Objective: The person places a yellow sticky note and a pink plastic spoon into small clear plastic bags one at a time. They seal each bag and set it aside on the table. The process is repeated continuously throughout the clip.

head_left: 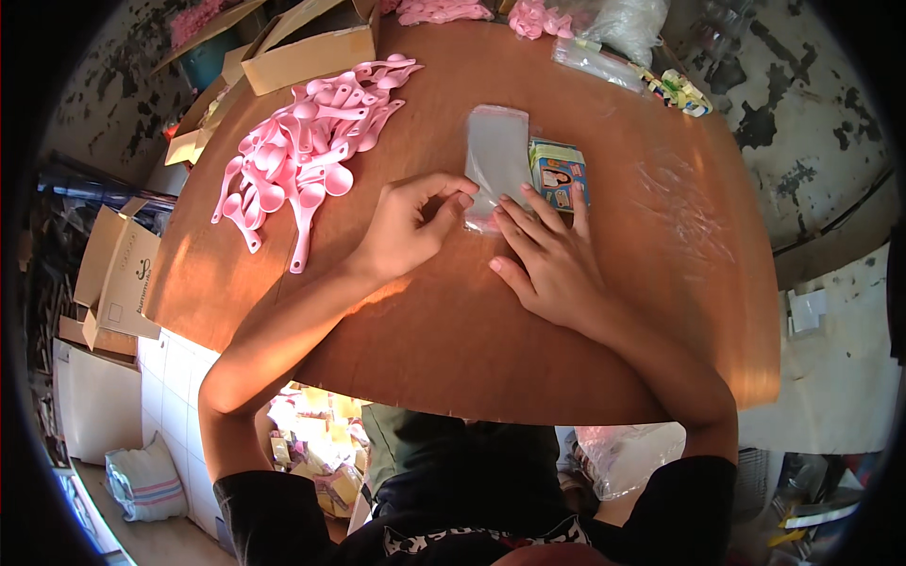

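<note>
A stack of clear plastic bags (497,143) lies on the brown wooden table in front of me. My left hand (415,222) is closed in a pinch at the left edge of the stack, seemingly on a plastic bag; its fingertips partly hide the grip. My right hand (555,269) rests open, fingers spread, across the lower right of the bags and the near edge of a pile of printed cards (561,174). Those cards are blue and colourful, with a picture on top. Left of the bags spreads a heap of pink plastic spoons (293,156).
Open cardboard boxes (311,58) stand at the table's far left edge. Further pink pieces (444,9), a clear plastic package (599,64) and a yellow-and-white bundle (681,92) lie along the far side. Thin clear film (684,212) lies at the right.
</note>
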Action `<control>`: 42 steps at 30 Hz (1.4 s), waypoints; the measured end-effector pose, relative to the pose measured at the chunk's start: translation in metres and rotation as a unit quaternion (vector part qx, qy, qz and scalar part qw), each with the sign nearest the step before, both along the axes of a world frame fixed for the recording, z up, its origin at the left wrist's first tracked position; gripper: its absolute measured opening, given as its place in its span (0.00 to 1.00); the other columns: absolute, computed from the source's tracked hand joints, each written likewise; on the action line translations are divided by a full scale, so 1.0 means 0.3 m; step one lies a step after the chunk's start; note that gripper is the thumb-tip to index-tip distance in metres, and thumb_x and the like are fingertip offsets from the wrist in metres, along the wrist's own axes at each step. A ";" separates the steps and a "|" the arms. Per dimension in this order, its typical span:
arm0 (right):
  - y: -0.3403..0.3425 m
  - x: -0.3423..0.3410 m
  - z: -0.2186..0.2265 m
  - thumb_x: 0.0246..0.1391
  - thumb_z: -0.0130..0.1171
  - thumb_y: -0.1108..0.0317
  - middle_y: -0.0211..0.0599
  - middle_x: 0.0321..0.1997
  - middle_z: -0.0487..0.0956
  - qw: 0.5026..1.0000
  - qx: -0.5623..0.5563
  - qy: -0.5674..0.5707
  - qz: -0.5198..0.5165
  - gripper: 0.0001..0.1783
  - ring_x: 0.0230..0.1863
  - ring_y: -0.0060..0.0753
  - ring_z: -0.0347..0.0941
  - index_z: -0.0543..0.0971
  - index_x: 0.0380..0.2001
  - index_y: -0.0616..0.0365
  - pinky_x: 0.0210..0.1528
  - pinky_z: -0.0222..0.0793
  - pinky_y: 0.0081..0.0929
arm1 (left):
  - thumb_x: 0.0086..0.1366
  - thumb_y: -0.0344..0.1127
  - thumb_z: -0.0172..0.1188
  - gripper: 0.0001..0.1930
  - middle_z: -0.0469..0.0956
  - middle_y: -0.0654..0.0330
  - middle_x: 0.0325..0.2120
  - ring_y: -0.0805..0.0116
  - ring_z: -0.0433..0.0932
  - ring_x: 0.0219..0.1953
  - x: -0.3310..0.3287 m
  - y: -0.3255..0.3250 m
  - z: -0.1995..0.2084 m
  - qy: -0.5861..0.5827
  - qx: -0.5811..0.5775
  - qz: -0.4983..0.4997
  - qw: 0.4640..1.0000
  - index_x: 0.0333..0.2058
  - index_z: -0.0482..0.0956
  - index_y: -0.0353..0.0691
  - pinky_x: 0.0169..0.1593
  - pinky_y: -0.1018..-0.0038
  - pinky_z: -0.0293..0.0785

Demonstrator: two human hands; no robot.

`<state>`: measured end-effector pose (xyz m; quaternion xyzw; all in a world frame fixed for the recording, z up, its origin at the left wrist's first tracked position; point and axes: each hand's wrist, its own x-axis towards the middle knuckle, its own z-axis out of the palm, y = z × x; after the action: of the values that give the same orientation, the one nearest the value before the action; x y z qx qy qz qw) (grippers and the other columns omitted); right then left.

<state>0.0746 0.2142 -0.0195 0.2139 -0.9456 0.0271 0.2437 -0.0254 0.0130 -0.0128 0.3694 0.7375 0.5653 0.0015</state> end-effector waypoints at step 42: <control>0.014 0.002 0.018 0.38 0.73 0.67 0.27 0.28 0.80 0.977 -0.160 0.142 0.010 0.10 0.39 0.31 0.77 0.81 0.24 0.51 0.53 0.60 0.39 | 0.47 0.19 0.67 0.13 0.76 0.57 0.39 0.59 0.76 0.44 -0.018 0.007 -0.026 0.261 -0.028 -0.012 0.965 0.33 0.83 0.39 0.43 0.68 0.75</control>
<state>0.0752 0.2185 -0.0141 0.1829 -0.8826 0.1498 0.4064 -0.0308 0.0149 -0.0206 0.5125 0.7235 0.4283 -0.1743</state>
